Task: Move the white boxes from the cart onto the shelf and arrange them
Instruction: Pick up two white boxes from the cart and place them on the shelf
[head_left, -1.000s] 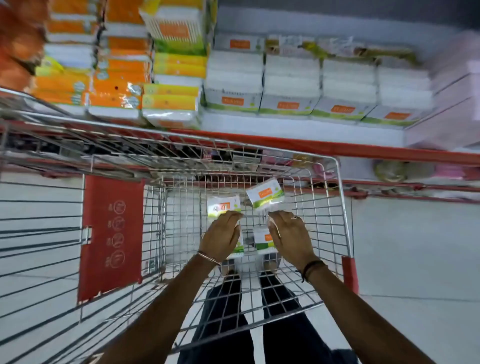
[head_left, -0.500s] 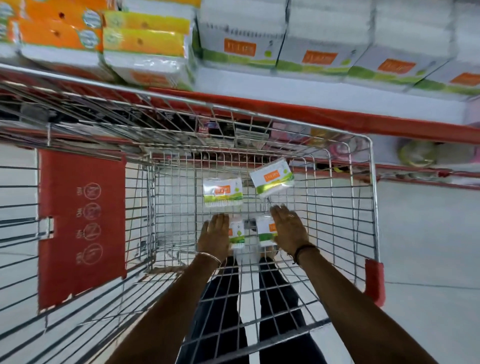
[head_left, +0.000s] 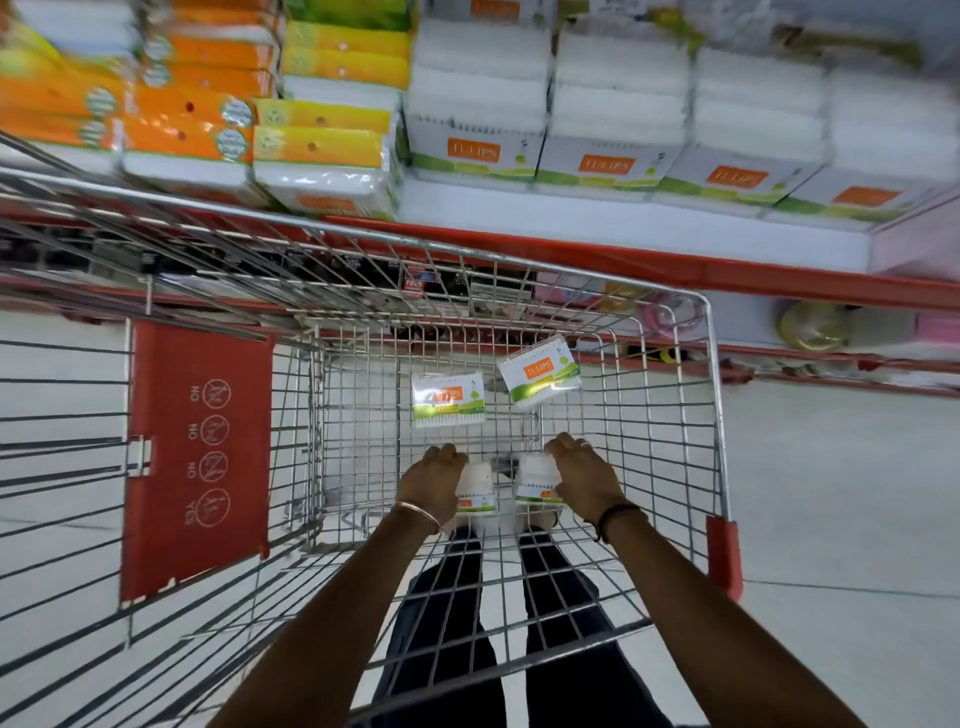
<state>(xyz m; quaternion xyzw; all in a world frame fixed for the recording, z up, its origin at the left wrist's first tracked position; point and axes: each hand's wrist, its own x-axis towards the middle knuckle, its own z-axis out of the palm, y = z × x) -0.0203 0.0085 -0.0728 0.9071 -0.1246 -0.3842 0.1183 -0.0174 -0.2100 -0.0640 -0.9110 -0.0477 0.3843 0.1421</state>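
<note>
Both hands are down in the cart (head_left: 712, 364). The left hand (head_left: 435, 483) is curled tight around a white box (head_left: 475, 488), and the right hand (head_left: 584, 480) is wrapped around a second box (head_left: 537, 483). Two loose boxes, one (head_left: 448, 399) flat and one (head_left: 538, 375) tilted, lie on the wire floor just beyond. The shelf (head_left: 623, 228) above holds stacked matching boxes (head_left: 478, 150).

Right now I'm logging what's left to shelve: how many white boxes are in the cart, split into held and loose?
Held in the left hand: 1 box
Held in the right hand: 1 box
Loose on the cart floor: 2, the left loose box and the right loose box
Total: 4 white boxes
</note>
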